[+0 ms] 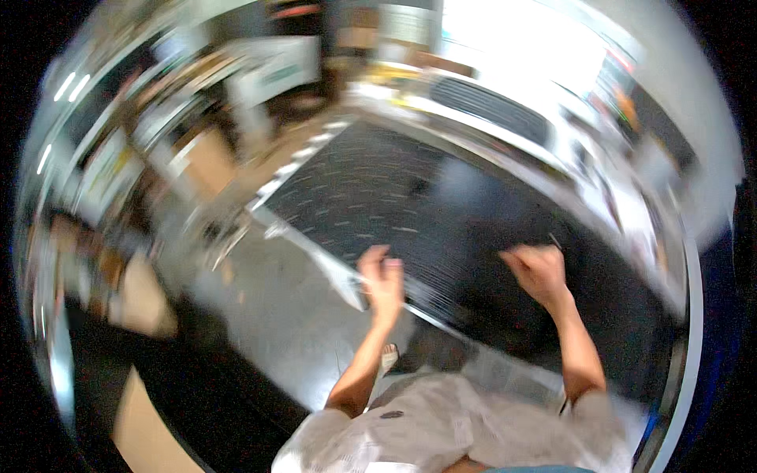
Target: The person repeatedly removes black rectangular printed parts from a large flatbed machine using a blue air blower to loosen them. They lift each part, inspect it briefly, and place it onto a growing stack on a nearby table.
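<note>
A large black sheet or mat (371, 177) with rows of small light marks covers the worktable in front of me. At its near edge hovers my left hand (382, 284), fingers loosely bent and apart, with no object visible in it. Beside that hand, a pale strip (339, 276) hangs along the table edge; blur hides whether they touch. My right hand (540, 272) is over the darker right part of the table, fingers curled closed. A thin dark sliver (554, 240) shows by its knuckles, too blurred to name.
Motion smears the whole view. A dark ribbed panel (489, 106) and assorted clutter line the far side of the table, near a bright window (520, 39). Cardboard boxes (206, 162) and a white box (276, 67) are at the left. Grey floor (268, 315) shows left of the table.
</note>
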A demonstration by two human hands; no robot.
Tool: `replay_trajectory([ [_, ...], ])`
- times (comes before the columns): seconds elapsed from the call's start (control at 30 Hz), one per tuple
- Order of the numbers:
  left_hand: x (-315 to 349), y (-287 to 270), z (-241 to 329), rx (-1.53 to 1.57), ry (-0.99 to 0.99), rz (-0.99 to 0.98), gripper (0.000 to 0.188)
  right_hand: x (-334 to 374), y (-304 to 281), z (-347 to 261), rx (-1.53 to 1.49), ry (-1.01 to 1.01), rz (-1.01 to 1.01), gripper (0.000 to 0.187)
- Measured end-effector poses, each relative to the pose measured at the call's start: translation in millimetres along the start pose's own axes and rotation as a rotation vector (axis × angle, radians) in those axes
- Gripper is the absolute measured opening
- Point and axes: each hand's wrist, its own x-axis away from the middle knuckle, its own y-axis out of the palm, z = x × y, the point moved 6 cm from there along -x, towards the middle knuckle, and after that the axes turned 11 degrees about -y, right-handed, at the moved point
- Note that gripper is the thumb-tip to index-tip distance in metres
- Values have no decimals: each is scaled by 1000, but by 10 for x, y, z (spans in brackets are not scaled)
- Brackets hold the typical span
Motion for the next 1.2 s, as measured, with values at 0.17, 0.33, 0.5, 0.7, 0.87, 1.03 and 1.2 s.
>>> replay_trajectory([
  [0.17, 536, -194, 739, 341, 153, 273, 44, 1063, -833, -351, 2, 163, 162, 42],
  [0.33, 1418, 473, 1402, 480, 114, -171, 32, 3439, -734, -767, 16, 705, 75, 38],
  [0.5, 2911, 1651, 2265, 73, 576, -893, 47, 7022, 691, -1931, -314, 1413, 355, 14],
  [0.7, 3799, 2806, 2655, -635, 998, -929, 114, 9113, 1507, -4039, -815, 2188, -141, 30],
  [0.87, 3796, 2870, 2579, -554, 1196, -741, 71, 8821, 1179, -4117, -880, 2205, 143, 28],
  [1.03, 3839, 2733, 2538, -510, 1156, -767, 45, 8657, 885, -3120, -877, 1993, 328, 27],
  [1.2, 4097, 2546, 2684, -526, 1323, -553, 42, 8775, 584, -2096, -888, 1775, 216, 29],
])
